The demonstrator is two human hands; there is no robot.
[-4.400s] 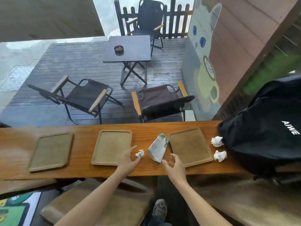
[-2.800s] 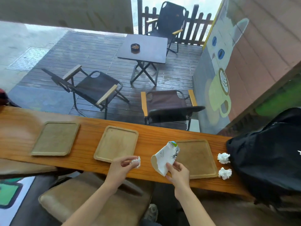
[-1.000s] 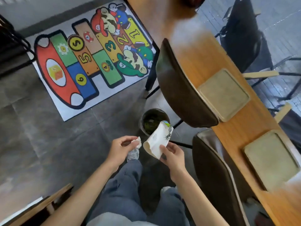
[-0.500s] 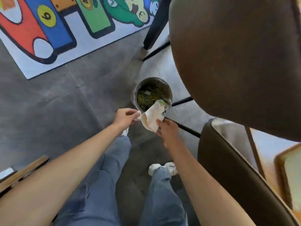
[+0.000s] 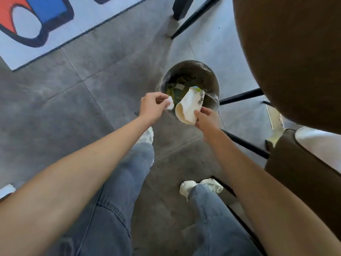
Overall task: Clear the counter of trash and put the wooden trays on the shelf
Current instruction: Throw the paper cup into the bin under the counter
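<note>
A round dark trash bin stands on the grey floor, with litter inside it. My left hand pinches a small crumpled white tissue at the bin's near left rim. My right hand grips a flattened white paper cup by its lower end, its printed top leaning over the bin's opening. The counter and the wooden trays are out of view.
A brown chair back fills the upper right, and a second brown seat sits at the right. Black chair legs cross the floor beside the bin. A colourful floor mat lies at the upper left.
Earlier I took the tissue and the cup off the counter and turned toward the floor. Over the last second both hands moved closer to the bin, now at its rim.
</note>
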